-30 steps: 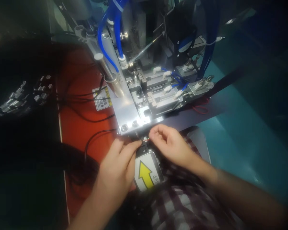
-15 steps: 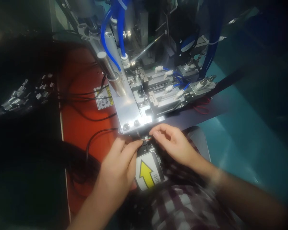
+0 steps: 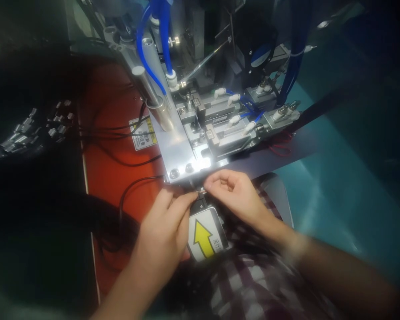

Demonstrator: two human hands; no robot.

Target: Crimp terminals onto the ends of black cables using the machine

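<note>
Both hands meet at the front edge of a machine, just below its bright metal plate (image 3: 176, 149). My left hand (image 3: 168, 218) is closed in a pinch beside a small shiny metal piece (image 3: 202, 191), its fingertips touching the near end. From the other side my right hand (image 3: 235, 191) is closed too, thumb and forefinger pressed together at the piece's right end. What lies between the right fingertips is too small to make out. Under the fingers sits a dark fixture, and below it a white panel (image 3: 193, 242) with a yellow arrow.
Blue air hoses (image 3: 168, 40) rise from the machine, and pneumatic cylinders (image 3: 231, 140) lie behind the plate. Black cables (image 3: 133, 164) cross the orange surface (image 3: 103, 178) at left. Small shiny metal pieces (image 3: 20, 135) lie in a heap farther left.
My right hand has moved slightly left, and its fingertips have closed in on the small piece near my left fingertips. The left hand has stayed almost still.
</note>
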